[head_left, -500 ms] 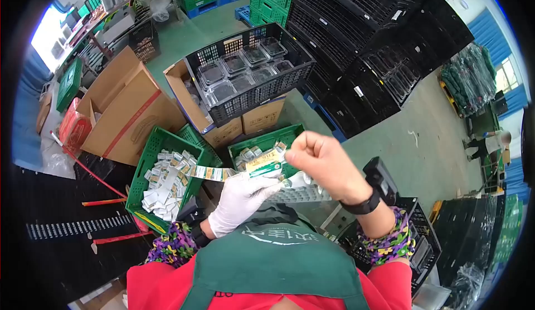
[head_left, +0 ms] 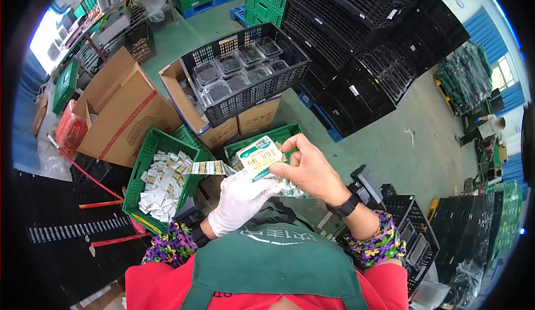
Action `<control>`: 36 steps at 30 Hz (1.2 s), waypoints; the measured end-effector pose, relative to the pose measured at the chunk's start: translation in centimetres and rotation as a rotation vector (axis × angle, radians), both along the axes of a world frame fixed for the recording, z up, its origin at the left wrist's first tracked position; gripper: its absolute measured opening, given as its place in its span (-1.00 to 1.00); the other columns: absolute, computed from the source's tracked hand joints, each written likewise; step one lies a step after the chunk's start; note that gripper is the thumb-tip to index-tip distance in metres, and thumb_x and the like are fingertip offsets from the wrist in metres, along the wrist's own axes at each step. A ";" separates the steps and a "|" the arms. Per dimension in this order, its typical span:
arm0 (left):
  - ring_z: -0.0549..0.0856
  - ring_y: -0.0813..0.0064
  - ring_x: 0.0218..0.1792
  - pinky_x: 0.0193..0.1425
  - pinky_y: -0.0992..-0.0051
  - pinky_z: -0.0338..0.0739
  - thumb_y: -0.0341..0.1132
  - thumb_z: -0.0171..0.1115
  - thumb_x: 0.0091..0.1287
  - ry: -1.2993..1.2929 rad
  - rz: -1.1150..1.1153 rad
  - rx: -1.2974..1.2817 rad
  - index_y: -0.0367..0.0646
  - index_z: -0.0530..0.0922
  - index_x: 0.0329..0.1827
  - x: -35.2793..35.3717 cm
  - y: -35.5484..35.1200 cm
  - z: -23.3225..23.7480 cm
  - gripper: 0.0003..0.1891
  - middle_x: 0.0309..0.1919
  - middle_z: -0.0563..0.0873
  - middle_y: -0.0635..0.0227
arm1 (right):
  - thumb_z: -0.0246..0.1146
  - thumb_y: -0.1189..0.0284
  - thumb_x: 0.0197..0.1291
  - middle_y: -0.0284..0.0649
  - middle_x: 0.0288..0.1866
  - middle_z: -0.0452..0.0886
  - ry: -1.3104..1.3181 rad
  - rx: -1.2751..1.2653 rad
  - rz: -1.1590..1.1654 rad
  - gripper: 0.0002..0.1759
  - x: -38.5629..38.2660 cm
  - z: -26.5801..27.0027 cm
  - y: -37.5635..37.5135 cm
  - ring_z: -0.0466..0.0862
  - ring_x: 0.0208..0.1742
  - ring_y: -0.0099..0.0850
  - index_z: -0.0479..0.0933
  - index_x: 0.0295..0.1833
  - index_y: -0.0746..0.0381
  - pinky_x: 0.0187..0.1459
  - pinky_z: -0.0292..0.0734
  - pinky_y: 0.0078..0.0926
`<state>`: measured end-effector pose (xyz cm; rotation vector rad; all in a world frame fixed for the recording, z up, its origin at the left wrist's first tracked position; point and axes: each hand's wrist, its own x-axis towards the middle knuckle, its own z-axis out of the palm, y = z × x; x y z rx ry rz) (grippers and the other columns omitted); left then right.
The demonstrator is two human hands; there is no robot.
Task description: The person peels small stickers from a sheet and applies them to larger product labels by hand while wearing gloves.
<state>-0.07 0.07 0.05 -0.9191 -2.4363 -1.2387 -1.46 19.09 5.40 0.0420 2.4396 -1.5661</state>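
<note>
Pinching the edge of a printed label [head_left: 259, 155], the right hand [head_left: 316, 175] steadies it as the gloved left hand [head_left: 239, 199] appears to grasp it from below, its face now turned more fully into view between them.

Label [head_left: 261, 157] tipped up, more of its face showing, right hand [head_left: 313, 170] less curled

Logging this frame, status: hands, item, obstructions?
Left hand gloved, holding labelled pack. Right hand bare, fingers at its edge. Label strip runs from left hand toward green crate; no blockage visible.
</note>
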 end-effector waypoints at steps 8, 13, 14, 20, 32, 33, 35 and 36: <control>0.76 0.20 -0.08 0.02 0.30 0.62 -0.29 0.47 0.14 -0.130 -0.202 0.000 -0.05 0.76 -0.21 0.2 -0.4 0.5 -0.83 -0.10 0.78 0.27 | 0.30 0.39 0.36 -0.53 -0.45 0.50 0.033 -0.491 0.026 -0.81 -1.8 -0.6 1.1 0.36 -0.42 -0.77 0.57 -0.27 0.28 -0.39 0.29 -0.71; 0.76 0.24 -0.07 0.06 0.36 0.61 -0.34 0.45 0.19 -0.557 -0.382 0.026 -0.12 0.75 -0.18 0.9 -0.3 -0.7 -0.84 -0.14 0.80 0.29 | 0.23 0.36 0.43 -0.43 -0.36 0.60 -0.013 -0.582 -0.156 -0.78 -3.4 1.7 2.5 0.49 -0.36 -0.73 0.56 -0.18 0.32 -0.27 0.43 -0.69; 0.76 0.24 -0.07 0.06 0.36 0.61 -0.34 0.45 0.19 -0.555 -0.383 0.025 -0.12 0.75 -0.18 0.8 -0.2 -0.7 -0.84 -0.14 0.80 0.29 | 0.22 0.35 0.43 -0.43 -0.34 0.61 -0.036 -0.493 -0.166 -0.76 -3.2 2.1 2.8 0.50 -0.34 -0.73 0.57 -0.13 0.35 -0.25 0.45 -0.69; 0.76 0.27 -0.30 -0.19 0.34 0.63 -0.24 0.48 0.15 -0.143 -0.081 0.064 -0.04 0.77 -0.26 0.0 -0.4 -1.3 -0.85 -0.29 0.79 0.31 | 0.27 0.47 0.28 -0.45 -0.28 0.60 0.052 -0.328 -0.085 -0.61 0.6 2.2 1.0 0.47 -0.35 -0.74 0.51 0.19 0.40 -0.29 0.42 -0.71; 0.76 0.27 -0.23 -0.25 0.29 0.61 -0.25 0.50 0.06 0.112 -0.070 -0.075 0.01 0.73 -0.25 -0.1 -0.3 -1.3 -0.80 -0.18 0.78 0.31 | 0.35 0.33 0.19 -0.18 -0.32 0.66 0.243 0.208 -0.080 -0.71 1.7 1.1 -1.5 0.68 -0.27 -0.20 0.60 -0.02 0.23 -0.22 0.53 -0.27; 0.76 0.27 -0.23 -0.25 0.29 0.61 -0.25 0.50 0.06 0.114 -0.070 -0.075 0.01 0.73 -0.25 -0.2 -0.3 -1.2 -0.80 -0.18 0.78 0.31 | 0.36 0.29 0.19 -0.16 -0.32 0.64 0.283 0.304 -0.075 -0.71 1.8 1.3 -1.6 0.68 -0.22 -0.16 0.60 -0.05 0.23 -0.20 0.53 -0.23; 0.75 0.27 -0.26 -0.27 0.30 0.61 -0.24 0.50 0.05 0.154 -0.086 -0.096 0.02 0.72 -0.25 -0.3 -0.5 -0.8 -0.79 -0.20 0.77 0.30 | 0.37 0.29 0.19 -0.17 -0.33 0.62 0.307 0.313 -0.019 -0.72 1.3 0.6 -0.8 0.67 -0.23 -0.21 0.59 -0.09 0.24 -0.21 0.52 -0.27; 0.75 0.27 -0.26 -0.27 0.30 0.61 -0.24 0.50 0.05 0.154 -0.084 -0.096 0.02 0.72 -0.25 -0.3 -0.5 -0.6 -0.79 -0.20 0.77 0.30 | 0.38 0.28 0.20 -0.18 -0.33 0.59 0.332 0.323 0.038 -0.72 1.0 0.1 -0.2 0.65 -0.25 -0.26 0.58 -0.12 0.25 -0.22 0.51 -0.31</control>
